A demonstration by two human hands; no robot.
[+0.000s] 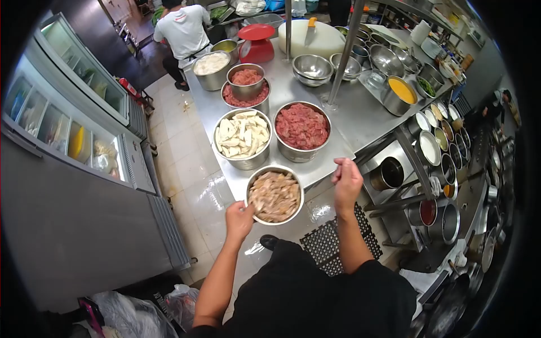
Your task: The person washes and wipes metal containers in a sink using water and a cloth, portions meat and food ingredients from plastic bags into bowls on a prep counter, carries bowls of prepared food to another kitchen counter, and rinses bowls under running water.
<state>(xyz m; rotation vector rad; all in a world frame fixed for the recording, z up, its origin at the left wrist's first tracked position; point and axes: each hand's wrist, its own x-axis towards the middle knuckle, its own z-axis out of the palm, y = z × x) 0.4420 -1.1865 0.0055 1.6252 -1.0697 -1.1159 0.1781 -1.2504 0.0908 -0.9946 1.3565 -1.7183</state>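
Note:
My left hand (239,219) grips the left rim of a round steel pot (302,205) filled with pale brown sliced meat (274,196), at the near end of the steel table. My right hand (347,181) is raised to the right of that pot, apart from it, with fingers curled and nothing visible in them. Just beyond, one steel pot (248,163) holds cut white pieces (242,135), and another pot (304,154) beside it holds red minced meat (302,125).
Farther along the steel table (225,186) are stacked pots of mince (246,77), a red scale (256,42), a round cutting board (327,39) with a cleaver, and metal bowls (313,66). Glass-door fridges (73,124) line the left. A person (183,34) stands at the back. A perforated mat (338,242) lies below.

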